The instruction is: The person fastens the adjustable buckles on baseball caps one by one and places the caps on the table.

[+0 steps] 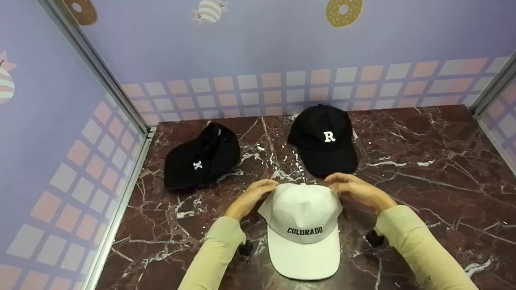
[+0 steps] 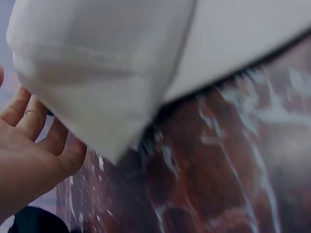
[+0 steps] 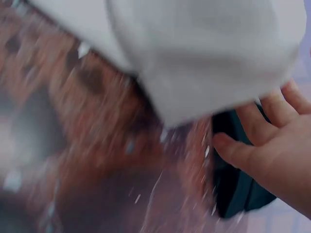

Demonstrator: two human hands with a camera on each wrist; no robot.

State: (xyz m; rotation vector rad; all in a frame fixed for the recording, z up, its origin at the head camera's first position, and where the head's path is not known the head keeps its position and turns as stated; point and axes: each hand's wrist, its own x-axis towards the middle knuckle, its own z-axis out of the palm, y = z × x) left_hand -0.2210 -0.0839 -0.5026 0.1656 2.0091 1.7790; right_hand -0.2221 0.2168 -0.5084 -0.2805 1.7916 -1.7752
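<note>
A white baseball cap (image 1: 305, 218) lettered COLORADO sits between my two hands, its brim toward me. My left hand (image 1: 253, 197) is at the cap's back left, fingertips at the crown. My right hand (image 1: 357, 190) mirrors it at the back right. In the left wrist view, the left hand's fingers (image 2: 34, 116) are loosely bent against the white cloth, partly hidden by it. The right wrist view shows the right hand's fingers (image 3: 277, 109) reaching behind the crown, tips hidden. Whether the cap rests fully on the table is unclear.
Behind the white cap, a black cap (image 1: 324, 136) with a white R faces me. Another black cap (image 1: 202, 157) lies tilted at the back left, its white mark turned. The marbled dark red table (image 1: 431, 188) is bounded by patterned lilac walls (image 1: 270, 45).
</note>
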